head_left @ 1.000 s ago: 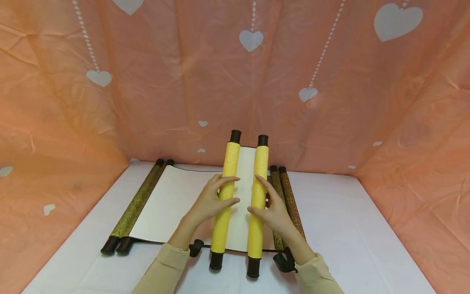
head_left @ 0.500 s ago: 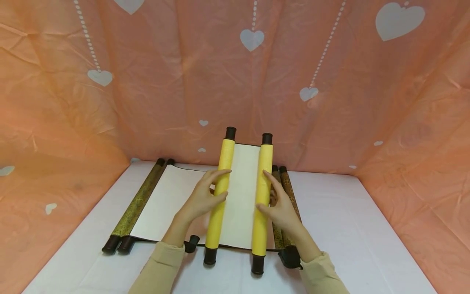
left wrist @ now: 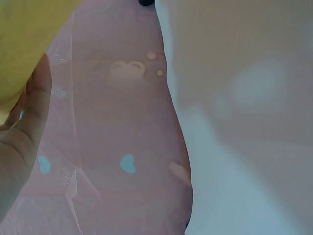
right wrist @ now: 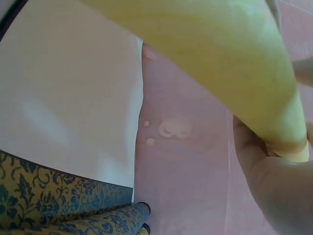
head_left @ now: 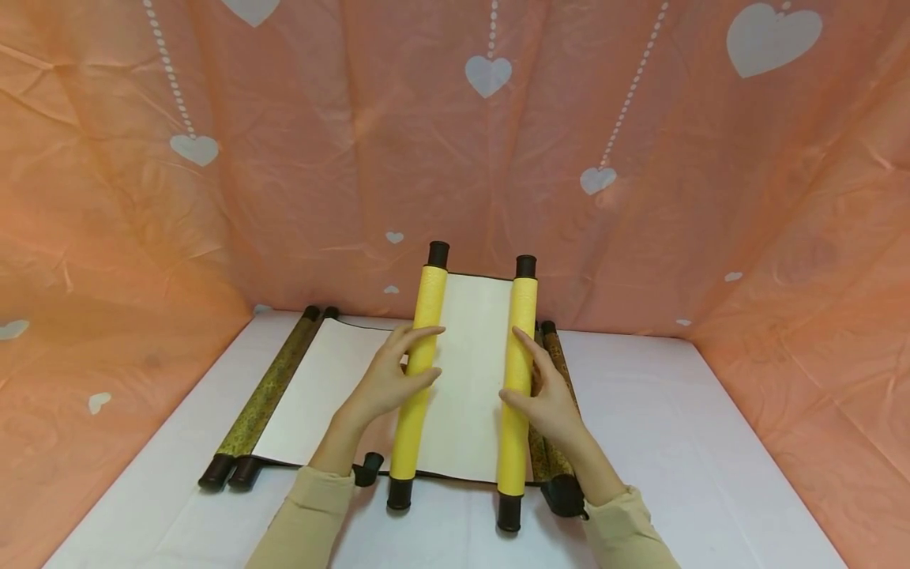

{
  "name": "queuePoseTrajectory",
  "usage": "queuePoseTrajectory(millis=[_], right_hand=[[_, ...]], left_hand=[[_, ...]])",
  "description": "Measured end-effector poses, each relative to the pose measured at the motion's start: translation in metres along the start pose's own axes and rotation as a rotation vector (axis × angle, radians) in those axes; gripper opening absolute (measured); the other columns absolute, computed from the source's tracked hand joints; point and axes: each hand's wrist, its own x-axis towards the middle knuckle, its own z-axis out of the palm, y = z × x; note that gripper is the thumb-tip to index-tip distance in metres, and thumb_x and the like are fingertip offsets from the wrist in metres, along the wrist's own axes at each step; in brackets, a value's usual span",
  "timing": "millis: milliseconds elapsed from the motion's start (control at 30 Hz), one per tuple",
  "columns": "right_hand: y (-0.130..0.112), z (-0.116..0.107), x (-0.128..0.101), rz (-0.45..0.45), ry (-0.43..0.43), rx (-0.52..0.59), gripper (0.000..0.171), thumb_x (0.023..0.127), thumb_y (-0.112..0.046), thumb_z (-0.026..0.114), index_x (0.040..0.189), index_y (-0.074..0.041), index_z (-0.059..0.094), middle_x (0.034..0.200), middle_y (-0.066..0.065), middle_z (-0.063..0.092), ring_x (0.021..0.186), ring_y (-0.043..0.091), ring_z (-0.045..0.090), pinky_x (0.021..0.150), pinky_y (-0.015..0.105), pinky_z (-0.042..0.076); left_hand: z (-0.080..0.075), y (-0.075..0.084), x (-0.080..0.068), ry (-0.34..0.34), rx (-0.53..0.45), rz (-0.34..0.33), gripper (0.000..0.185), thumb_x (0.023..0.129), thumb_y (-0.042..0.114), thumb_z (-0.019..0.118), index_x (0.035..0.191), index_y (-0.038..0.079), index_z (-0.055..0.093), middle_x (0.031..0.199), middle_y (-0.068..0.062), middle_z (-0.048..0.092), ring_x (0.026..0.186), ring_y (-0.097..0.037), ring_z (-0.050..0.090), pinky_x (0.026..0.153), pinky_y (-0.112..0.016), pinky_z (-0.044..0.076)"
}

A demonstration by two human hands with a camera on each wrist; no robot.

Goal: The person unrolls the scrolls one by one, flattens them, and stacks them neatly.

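Note:
A yellow scroll with black end knobs is held up, partly unrolled, with blank white paper [head_left: 469, 371] between its two rolls. My left hand [head_left: 391, 375] grips the left yellow roll [head_left: 408, 442], thumb and fingers around its middle. The right yellow roll [head_left: 513, 458] is gripped by my right hand [head_left: 550, 399] at a similar height. In the left wrist view, fingers [left wrist: 36, 98] curl against the yellow roll [left wrist: 29, 39]. The right wrist view has the right hand [right wrist: 279, 181] wrapped around the end part of the yellow roll [right wrist: 230, 63].
Behind it, another unrolled scroll with white paper [head_left: 320, 387] lies on the white table [head_left: 654, 442]. Its left side has a green-gold patterned roll [head_left: 266, 395]. At right lies a brown patterned roll [head_left: 562, 371]. Pink cloth [head_left: 426, 158] with hearts hangs behind.
The two yellow rolls have moved apart, left one leftward and right one rightward. More white paper shows between them. Both hands still grip their rolls.

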Motion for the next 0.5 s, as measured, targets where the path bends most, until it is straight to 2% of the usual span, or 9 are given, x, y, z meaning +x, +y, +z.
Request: queuePoseTrajectory(millis=[67,167,300,500], right_hand=[[0.000,0.001,0.000,0.004,0.012,-0.025,0.094,0.088,0.007,0.075,0.164,-0.030,0.033,0.168,0.009,0.023,0.137,0.040,0.045,0.088,0.043,0.054],[0.000,0.000,0.000,0.011,0.030,-0.049,0.095,0.087,0.003,0.079,0.163,-0.033,0.034,0.166,0.010,0.028,0.130,0.039,0.049,0.087,0.043,0.055],[0.000,-0.003,0.000,0.007,0.051,-0.052,0.096,0.086,0.004,0.078,0.163,-0.034,0.034,0.157,0.017,0.039,0.114,0.040,0.057,0.080,0.041,0.057],[-0.003,-0.010,0.000,-0.025,0.036,-0.031,0.098,0.087,0.011,0.071,0.165,-0.030,0.030,0.158,0.018,0.037,0.113,0.038,0.055,0.080,0.037,0.056]], left_hand=[[0.000,0.001,0.000,0.009,0.011,-0.006,0.066,0.085,0.008,0.086,0.145,0.023,0.062,0.145,-0.011,0.049,0.111,-0.029,0.055,0.085,-0.041,0.051],[0.000,0.002,0.000,0.022,0.029,-0.006,0.067,0.083,0.009,0.088,0.143,0.023,0.063,0.145,-0.009,0.051,0.111,-0.028,0.055,0.085,-0.040,0.049],[-0.003,0.002,-0.001,0.036,0.056,0.021,0.063,0.086,0.006,0.085,0.142,0.021,0.063,0.143,-0.007,0.055,0.108,-0.026,0.054,0.082,-0.039,0.050],[-0.009,0.000,-0.001,0.033,0.060,0.057,0.064,0.088,0.001,0.080,0.146,0.018,0.059,0.145,-0.010,0.054,0.112,-0.028,0.058,0.084,-0.041,0.053]])
